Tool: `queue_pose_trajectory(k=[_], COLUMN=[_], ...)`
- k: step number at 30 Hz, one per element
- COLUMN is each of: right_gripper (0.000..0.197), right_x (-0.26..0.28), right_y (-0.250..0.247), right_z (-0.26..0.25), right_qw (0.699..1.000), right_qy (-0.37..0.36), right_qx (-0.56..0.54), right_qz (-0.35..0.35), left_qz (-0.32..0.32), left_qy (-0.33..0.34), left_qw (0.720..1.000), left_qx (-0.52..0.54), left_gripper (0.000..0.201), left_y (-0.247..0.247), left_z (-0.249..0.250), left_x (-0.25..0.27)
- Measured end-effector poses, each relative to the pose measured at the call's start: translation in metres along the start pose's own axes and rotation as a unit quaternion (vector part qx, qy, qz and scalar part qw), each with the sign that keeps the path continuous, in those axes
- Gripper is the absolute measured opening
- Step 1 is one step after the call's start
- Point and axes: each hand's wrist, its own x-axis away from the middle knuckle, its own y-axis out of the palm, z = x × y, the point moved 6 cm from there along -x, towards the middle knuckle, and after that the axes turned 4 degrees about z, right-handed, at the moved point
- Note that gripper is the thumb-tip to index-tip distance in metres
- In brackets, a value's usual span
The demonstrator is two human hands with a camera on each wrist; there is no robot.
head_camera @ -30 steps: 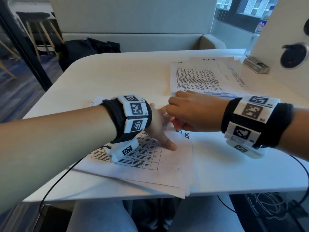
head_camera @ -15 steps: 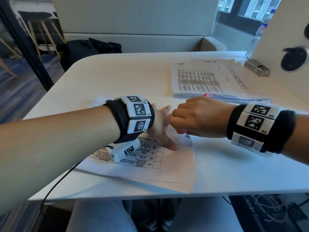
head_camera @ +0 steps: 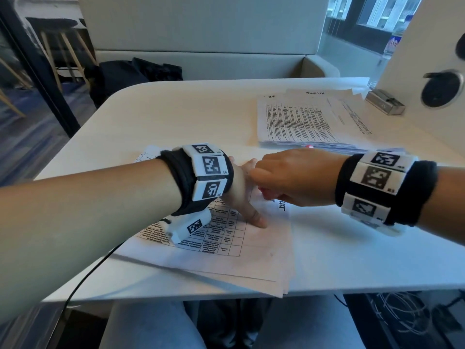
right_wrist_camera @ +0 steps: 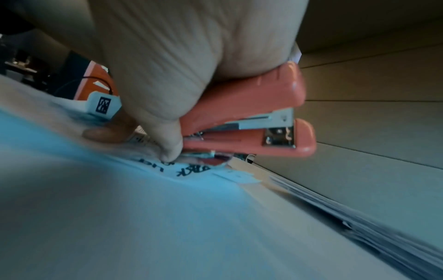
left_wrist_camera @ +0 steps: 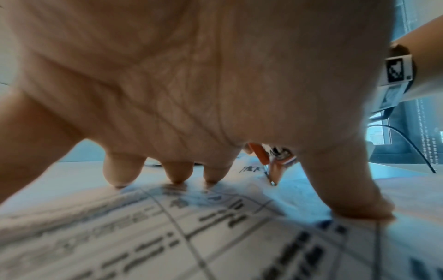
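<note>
A thin stack of printed sheets (head_camera: 261, 250) with a table on top lies at the table's near edge. My left hand (head_camera: 242, 195) presses it down with spread fingertips (left_wrist_camera: 176, 175) and thumb (left_wrist_camera: 354, 200). My right hand (head_camera: 289, 180) grips a small pink stapler (right_wrist_camera: 249, 121), squeezing it over the stack's far corner beside handwritten black lettering (right_wrist_camera: 189, 170). In the head view the stapler (head_camera: 264, 191) shows only as a pink sliver under the fingers. From the left wrist view its orange-pink nose (left_wrist_camera: 271, 163) touches the paper.
A second, thicker pile of printed pages (head_camera: 309, 122) lies at the far right of the white table (head_camera: 176, 114). A metal box of staples (head_camera: 385, 102) sits by the wall panel. A water bottle (head_camera: 385, 56) stands beyond. A black bag (head_camera: 130, 74) rests on the bench.
My right hand with the stapler has shifted slightly right and lowered onto the stack's corner. The left hand has stayed pressed on the sheets.
</note>
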Motion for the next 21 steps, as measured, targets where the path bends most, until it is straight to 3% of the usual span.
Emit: queue_pose_trajectory(k=[3, 5, 6, 8, 10, 12, 21], right_gripper=[0.023, 0.021, 0.024, 0.032, 0.033, 0.035, 0.033], right_x=[0.001, 0.003, 0.003, 0.0, 0.004, 0.006, 0.004], right_y=[-0.001, -0.002, -0.003, -0.002, 0.011, 0.02, 0.026], right_z=[-0.011, -0.015, -0.014, -0.001, 0.019, 0.031, 0.045], right_qw=[0.99, 0.985, 0.991, 0.999, 0.97, 0.936, 0.852], right_qy=[-0.101, -0.121, -0.099, 0.034, 0.197, 0.285, 0.411], right_qx=[0.08, 0.096, 0.07, -0.034, -0.103, -0.154, -0.222], right_qz=[0.059, 0.072, 0.059, -0.003, -0.1, -0.141, -0.234], left_qz=[-0.023, -0.03, -0.026, -0.013, -0.015, -0.02, -0.019], left_qy=[0.004, 0.014, 0.01, -0.008, -0.016, -0.031, -0.056], left_qw=[1.0, 0.999, 0.999, 1.0, 1.0, 0.999, 0.998], left_qx=[-0.009, -0.024, -0.021, -0.001, -0.008, -0.019, -0.016], left_gripper=[0.082, 0.088, 0.088, 0.094, 0.104, 0.11, 0.108], left_y=[0.008, 0.01, 0.009, 0.007, 0.004, 0.006, 0.012], left_z=[-0.004, -0.005, -0.005, -0.007, -0.004, -0.006, -0.011], left_x=[-0.009, -0.012, -0.011, -0.009, -0.003, -0.005, -0.012])
